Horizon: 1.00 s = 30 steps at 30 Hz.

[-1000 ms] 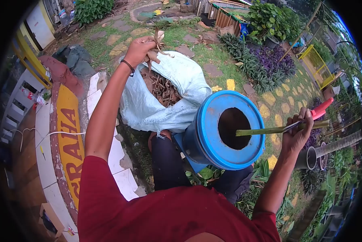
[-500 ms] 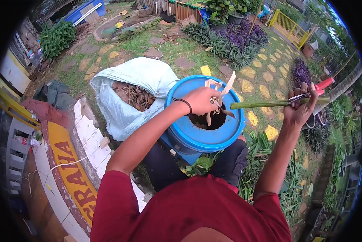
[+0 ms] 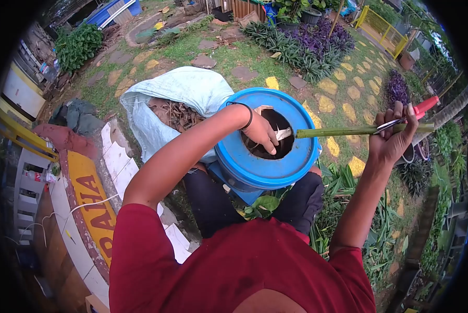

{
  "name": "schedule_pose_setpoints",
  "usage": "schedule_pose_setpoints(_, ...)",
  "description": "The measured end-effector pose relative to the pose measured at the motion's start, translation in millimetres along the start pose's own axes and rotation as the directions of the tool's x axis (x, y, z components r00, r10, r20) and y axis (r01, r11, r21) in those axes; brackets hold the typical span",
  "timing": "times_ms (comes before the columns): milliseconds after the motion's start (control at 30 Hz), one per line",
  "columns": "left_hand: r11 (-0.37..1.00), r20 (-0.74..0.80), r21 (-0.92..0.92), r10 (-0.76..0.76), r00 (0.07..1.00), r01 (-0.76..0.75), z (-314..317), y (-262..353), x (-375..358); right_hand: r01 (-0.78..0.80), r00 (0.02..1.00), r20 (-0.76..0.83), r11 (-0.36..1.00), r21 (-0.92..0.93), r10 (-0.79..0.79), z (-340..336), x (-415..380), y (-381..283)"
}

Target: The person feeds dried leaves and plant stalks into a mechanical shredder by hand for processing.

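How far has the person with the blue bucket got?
Done: the sack is open and the holed lid is on the bucket.
In hand: the left hand dips into the hole beside a pale dry leaf; the right hand grips a green stalk and red-handled tool.
Perhaps left: dry leaves in the sack. The fill is too dark to judge.

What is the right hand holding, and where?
The right hand holds a green stalk near the end away from the bucket, plus a red-handled tool, grip unclear.

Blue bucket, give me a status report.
Left hand in the lid's hole, dry leaf at fingers. Right hand holding green stalk and red-handled tool. Stalk's end beside the opening.
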State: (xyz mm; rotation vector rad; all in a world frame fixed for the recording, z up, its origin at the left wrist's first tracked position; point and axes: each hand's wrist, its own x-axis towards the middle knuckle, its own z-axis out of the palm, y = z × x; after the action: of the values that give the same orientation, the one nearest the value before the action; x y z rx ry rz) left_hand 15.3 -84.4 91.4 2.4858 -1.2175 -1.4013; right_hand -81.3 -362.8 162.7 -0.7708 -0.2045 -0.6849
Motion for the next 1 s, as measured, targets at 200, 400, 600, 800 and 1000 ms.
schedule_pose_setpoints(200,0.958,-0.153,-0.215,0.158,0.976,-0.189,8,-15,-15,-0.032,0.999,0.014,0.999,0.01,0.032,14,-3,13)
schedule_pose_setpoints(400,0.999,-0.454,0.011,0.047,0.89,-0.047,43,-10,24,-0.033,0.998,0.062,0.999,0.003,0.033,20,-5,16)
schedule_pose_setpoints(600,0.998,-0.484,0.035,-0.022,0.875,0.045,54,0,35,0.039,0.996,0.077,0.999,-0.03,-0.037,23,-2,4)
schedule_pose_setpoints(800,0.996,-0.536,-0.007,0.074,0.841,-0.092,44,-23,33,0.074,0.995,0.068,0.996,-0.056,-0.07,24,-3,-2)
schedule_pose_setpoints(1000,0.976,-0.658,0.217,0.139,0.74,0.009,51,-25,17,0.043,0.99,0.134,0.999,-0.012,-0.041,21,1,0)
